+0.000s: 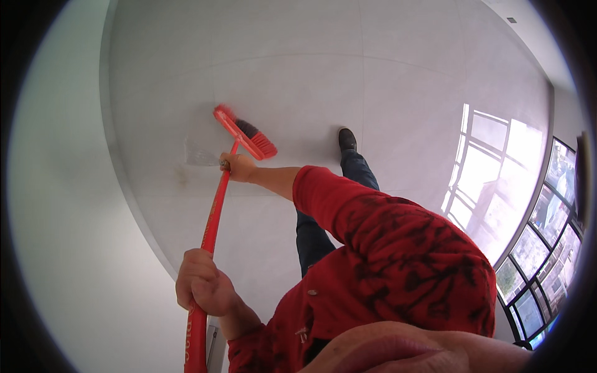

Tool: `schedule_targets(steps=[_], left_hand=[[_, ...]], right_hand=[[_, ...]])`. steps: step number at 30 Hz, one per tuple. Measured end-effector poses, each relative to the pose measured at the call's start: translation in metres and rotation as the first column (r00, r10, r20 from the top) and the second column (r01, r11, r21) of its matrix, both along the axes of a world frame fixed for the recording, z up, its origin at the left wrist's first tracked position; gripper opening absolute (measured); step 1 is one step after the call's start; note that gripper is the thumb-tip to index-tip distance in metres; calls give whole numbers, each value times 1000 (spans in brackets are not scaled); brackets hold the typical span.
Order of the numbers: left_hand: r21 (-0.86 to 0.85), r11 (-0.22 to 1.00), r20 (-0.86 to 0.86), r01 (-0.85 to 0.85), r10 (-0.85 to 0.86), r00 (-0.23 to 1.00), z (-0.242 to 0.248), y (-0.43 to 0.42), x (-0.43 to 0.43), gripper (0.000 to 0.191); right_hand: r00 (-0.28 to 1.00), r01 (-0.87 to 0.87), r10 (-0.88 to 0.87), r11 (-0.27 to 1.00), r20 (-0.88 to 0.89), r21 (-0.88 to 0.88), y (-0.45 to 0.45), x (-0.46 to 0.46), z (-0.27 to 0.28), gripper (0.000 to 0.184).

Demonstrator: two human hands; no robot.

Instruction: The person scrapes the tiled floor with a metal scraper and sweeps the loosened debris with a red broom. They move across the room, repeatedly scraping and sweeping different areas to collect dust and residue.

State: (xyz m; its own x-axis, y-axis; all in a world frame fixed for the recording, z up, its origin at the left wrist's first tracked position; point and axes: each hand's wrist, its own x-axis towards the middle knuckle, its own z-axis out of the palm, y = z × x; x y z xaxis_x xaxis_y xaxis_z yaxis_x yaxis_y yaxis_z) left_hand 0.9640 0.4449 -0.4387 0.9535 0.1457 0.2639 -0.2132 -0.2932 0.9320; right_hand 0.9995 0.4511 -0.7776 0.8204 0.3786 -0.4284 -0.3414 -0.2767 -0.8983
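A broom with a red handle [214, 219] runs up from the bottom left of the view. Its red head [238, 133] carries red and dark bristles [252, 130] and rests on the pale tiled floor [289, 88]. My right hand [240, 168] grips the handle low down, close to the head. Higher on the handle, nearer my body, my left hand [205, 282] is wrapped around it. Beside my right hand, a clear, plastic-looking piece [198, 151] lies on the floor; what it is I cannot tell. The handle bears writing.
A pale wall [60, 186] with a skirting strip [135, 212] curves along the left. My dark shoe [347, 139] stands right of the broom head. A black-framed window [536, 242] is at the right, its bright reflection on the floor. A brownish mark [181, 176] shows near the wall.
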Motion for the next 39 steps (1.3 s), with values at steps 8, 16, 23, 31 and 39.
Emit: schedule_targets(steps=[8,16,23,31,39], left_hand=[[-321,940,166,116,-65,984,32,29,-12,30],[-442,858,-28,262,-305,952,-142,-88,64,10],[-459,884,-59,87,-128,990,-216,-78,118,10],[-249,902,-116,-351,332,936,-100,169,8,15],[-75,880,-28,-469,468,883,-7,247,-104,21]], right_hand=[[910,115,-16,970,415,-215,-112,49,48,27],[892,387,-22,554,452,-737,-347,131,26,22],[922,311,50,496,385,-811,-281,190,-22,26],[870,-161,364,847,332,-506,51,124,5,21],[825,-467,498,867,267,-174,210,-21,96,16]])
